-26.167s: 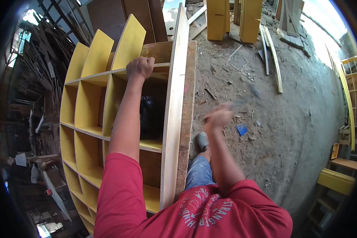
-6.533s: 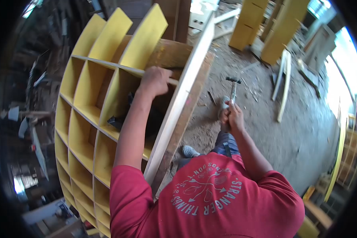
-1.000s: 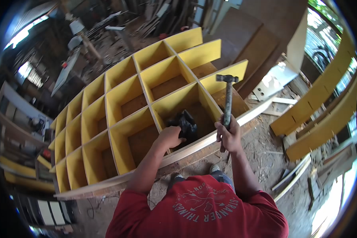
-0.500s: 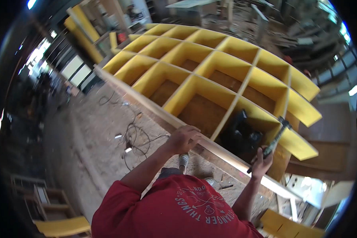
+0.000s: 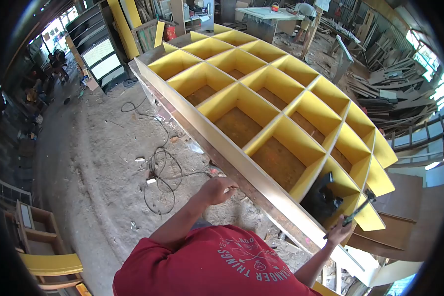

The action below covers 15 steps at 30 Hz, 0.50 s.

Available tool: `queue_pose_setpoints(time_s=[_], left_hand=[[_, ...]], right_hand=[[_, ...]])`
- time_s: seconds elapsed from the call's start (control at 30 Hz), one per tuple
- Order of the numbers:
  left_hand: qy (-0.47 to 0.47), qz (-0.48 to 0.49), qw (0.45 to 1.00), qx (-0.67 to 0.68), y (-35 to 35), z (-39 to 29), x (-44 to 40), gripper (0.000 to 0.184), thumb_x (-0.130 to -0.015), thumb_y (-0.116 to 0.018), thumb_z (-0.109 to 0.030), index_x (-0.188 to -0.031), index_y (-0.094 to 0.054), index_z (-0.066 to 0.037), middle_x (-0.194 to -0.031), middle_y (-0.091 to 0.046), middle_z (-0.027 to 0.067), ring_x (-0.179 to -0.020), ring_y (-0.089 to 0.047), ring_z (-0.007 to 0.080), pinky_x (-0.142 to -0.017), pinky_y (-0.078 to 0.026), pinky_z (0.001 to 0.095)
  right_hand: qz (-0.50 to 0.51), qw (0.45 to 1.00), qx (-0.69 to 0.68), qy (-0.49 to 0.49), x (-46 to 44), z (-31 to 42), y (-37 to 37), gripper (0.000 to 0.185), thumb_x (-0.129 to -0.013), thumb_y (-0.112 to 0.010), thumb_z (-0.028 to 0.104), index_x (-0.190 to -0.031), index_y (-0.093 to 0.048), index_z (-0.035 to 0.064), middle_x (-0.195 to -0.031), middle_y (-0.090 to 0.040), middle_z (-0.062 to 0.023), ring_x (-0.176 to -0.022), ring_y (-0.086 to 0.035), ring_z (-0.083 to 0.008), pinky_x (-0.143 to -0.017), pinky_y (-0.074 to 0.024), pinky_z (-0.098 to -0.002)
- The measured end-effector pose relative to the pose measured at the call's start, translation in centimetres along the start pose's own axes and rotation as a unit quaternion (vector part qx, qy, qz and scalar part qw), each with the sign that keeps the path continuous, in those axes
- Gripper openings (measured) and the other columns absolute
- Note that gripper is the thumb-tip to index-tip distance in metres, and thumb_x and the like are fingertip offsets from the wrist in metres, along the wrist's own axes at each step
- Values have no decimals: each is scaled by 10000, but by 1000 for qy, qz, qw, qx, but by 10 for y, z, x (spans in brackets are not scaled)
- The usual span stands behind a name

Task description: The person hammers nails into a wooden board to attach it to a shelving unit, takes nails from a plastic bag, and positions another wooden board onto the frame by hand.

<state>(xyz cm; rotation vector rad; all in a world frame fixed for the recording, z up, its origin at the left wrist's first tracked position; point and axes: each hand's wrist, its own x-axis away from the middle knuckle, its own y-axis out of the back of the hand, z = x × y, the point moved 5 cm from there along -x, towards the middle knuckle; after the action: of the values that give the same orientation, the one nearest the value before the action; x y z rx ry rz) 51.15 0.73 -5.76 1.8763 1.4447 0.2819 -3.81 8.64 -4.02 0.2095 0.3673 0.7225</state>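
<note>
A large yellow grid frame [image 5: 284,113] with many square compartments lies on a wooden bench, a pale board [image 5: 204,122] along its near side. My right hand [image 5: 338,232] is wrapped round the handle of a hammer [image 5: 358,209], its head raised over the frame's right end. My left hand [image 5: 218,191] hovers by the bench edge with its fingers curled together; something small and pale shows at the fingertips, too small to name. A black plastic bag [image 5: 325,195] sits in a compartment near the right end, just beyond my right hand.
A cable [image 5: 164,170] lies coiled on the dirt floor to the left. Yellow curved pieces [image 5: 52,265] stand at the lower left. Another person [image 5: 307,14] bends near a white-topped table [image 5: 270,14] at the back. Scrap wood [image 5: 397,86] is piled at the right.
The view has swung left along the frame. My left hand has left the compartment by the bag, passed over the near board and now hovers beside it. The hammer stays in my right hand.
</note>
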Motion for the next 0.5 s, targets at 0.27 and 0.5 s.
queue_pose_setpoints(time_s=[0.27, 0.5], left_hand=[[18, 12, 998, 52, 112, 130, 33, 210, -926, -766, -227, -1047, -770, -56, -993, -774, 150, -942, -748, 335, -845, -589, 427], [66, -4, 993, 93, 192, 213, 36, 220, -939, -754, -195, -1105, -764, -51, -1045, -776, 152, -971, -757, 313, -862, -587, 395]], right_hand=[[-22, 996, -63, 61, 103, 134, -133, 314, -1073, -644, 308, -1102, -560, 8, -663, -515, -18, -444, -484, -88, -406, -398, -256], [200, 978, -5, 62, 187, 257, -315, 187, -1043, -691, 172, -1136, -633, 20, -693, -456, 78, -622, -405, -23, -544, -316, -220]])
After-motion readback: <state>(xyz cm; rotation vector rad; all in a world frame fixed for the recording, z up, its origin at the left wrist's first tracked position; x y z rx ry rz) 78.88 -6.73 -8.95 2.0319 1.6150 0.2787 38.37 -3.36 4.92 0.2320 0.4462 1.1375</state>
